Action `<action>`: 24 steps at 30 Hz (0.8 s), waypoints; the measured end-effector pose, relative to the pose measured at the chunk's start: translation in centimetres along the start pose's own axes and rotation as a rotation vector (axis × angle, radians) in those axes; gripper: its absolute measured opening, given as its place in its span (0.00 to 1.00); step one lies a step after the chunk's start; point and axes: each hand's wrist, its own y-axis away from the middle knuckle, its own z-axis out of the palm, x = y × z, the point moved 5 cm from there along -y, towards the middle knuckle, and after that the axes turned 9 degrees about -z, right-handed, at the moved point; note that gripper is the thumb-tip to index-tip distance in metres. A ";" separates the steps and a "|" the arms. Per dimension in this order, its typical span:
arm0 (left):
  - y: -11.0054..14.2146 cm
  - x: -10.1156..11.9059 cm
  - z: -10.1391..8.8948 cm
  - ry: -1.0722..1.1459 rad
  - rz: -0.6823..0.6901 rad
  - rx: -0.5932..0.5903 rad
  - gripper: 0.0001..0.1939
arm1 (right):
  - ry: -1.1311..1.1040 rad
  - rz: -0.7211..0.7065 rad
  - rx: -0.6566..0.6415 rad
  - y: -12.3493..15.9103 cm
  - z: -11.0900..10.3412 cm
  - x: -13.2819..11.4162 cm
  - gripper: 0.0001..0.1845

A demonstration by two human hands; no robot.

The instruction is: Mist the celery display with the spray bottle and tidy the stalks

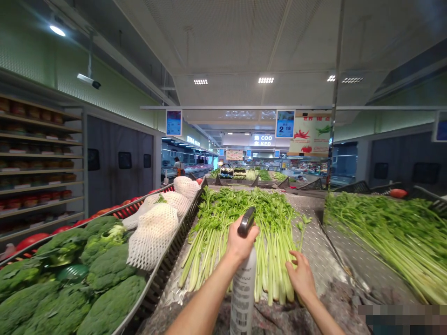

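Note:
My left hand is wrapped round the neck of a spray bottle with a black trigger head and a pale, printed body. The bottle stands upright in front of a spread of celery, whose leafy tops point away from me and pale stalks towards me. At the right edge of the stalks is my right hand, fingers apart and holding nothing. Its fingertips are close to the outermost stalks; whether they touch is unclear. The celery lies on a patterned metal shelf.
Broccoli and produce in white foam nets fill a black crate at left. A mirror panel on the right reflects the celery. Grey-brown cloth lies along the front edge. Price signs hang overhead. A person stands far back.

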 end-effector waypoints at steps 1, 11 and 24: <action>0.1 0.1 0.2 0.011 0.000 -0.011 0.09 | -0.002 0.000 0.000 0.0 -0.1 0.1 0.19; 0.2 0.1 2.4 0.139 -0.055 -0.109 0.08 | -0.004 0.010 0.011 -0.1 -1.1 1.0 0.18; 0.3 -1.3 3.7 -0.030 -0.005 0.043 0.10 | -0.461 -0.167 0.008 -2.0 -2.8 -7.0 0.20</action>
